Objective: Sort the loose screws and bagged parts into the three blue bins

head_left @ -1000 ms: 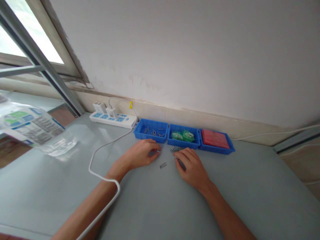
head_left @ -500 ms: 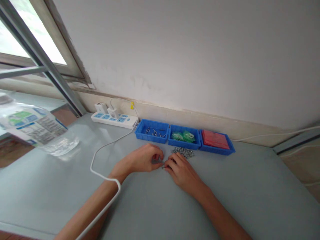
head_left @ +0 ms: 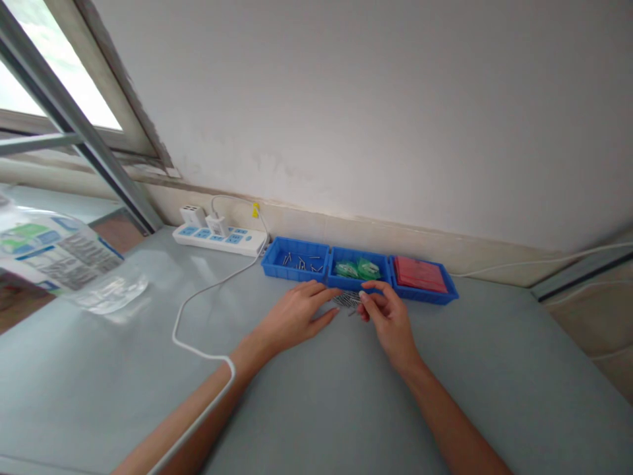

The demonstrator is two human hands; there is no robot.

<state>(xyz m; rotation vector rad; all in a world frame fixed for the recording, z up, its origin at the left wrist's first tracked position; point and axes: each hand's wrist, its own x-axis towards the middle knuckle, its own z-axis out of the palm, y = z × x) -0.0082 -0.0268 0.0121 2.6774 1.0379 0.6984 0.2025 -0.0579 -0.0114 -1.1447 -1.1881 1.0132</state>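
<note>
Metal fasteners [head_left: 349, 300]: one pile, on desk [head_left: 321, 402], near side of middle blue tray [head_left: 357, 253]. Left hand [head_left: 295, 315]: fingers loosely spread. Right hand [head_left: 394, 324]: curled, contents unclear. Hands now parted, flanking pile, both within reach.

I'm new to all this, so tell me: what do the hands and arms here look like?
They are a person's: left hand and right hand are ungloved, with no watch or sleeves showing. A white cable crosses the left forearm.

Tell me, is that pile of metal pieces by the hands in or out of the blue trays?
Out: the pile of metal pieces lies on the grey table, in front of the middle blue tray.
</note>
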